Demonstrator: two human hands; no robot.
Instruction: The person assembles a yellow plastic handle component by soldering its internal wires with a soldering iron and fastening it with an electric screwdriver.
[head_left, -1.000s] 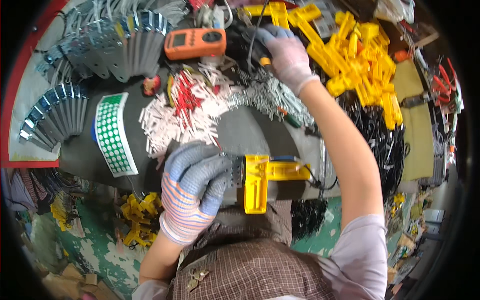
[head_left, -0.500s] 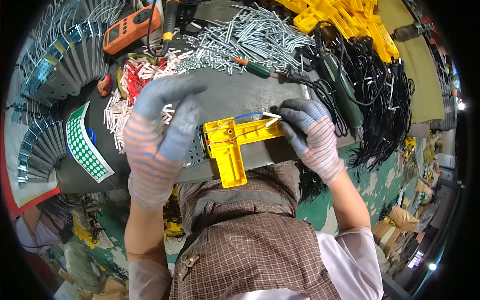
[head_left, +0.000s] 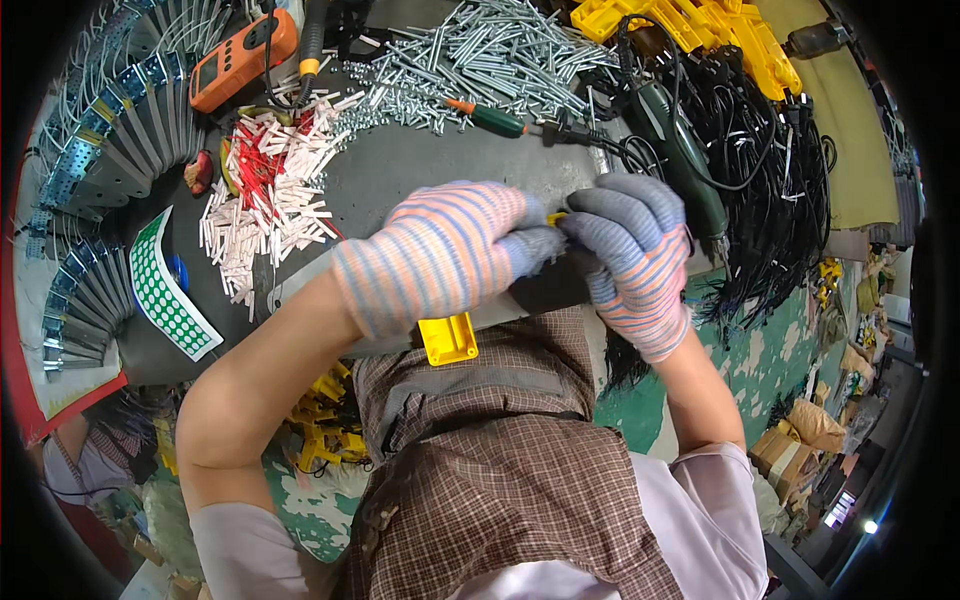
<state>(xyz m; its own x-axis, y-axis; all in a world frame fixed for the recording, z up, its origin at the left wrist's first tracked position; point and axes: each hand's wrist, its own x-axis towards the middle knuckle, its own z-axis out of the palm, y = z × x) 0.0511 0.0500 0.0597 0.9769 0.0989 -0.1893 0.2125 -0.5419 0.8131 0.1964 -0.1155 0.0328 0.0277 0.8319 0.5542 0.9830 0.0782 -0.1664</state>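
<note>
A yellow plastic housing (head_left: 448,342) lies at the table's near edge, mostly covered by my left hand (head_left: 440,250). Only its lower arm shows below the striped glove, plus a small yellow bit between my hands. My left fingers reach right across the housing and are closed at its far end, where the thumb and fingertips meet. Close beside them, my right hand (head_left: 630,250) has its grey-coated fingers curled and pressed together. Whatever each hand pinches is hidden by the gloves; the wires and white sleeves seen earlier are out of sight.
White and red sleeves (head_left: 265,190) lie left, below an orange meter (head_left: 243,60). Metal screws (head_left: 490,60) and a green-handled screwdriver (head_left: 490,117) are beyond my hands. A green power tool (head_left: 680,150) and black cords (head_left: 760,190) lie right; metal plates (head_left: 125,130) stand far left.
My left hand has come down and right from above the sleeves, over the yellow housing, to meet my right hand. The right hand stays near the housing's end, its fingers more curled.
</note>
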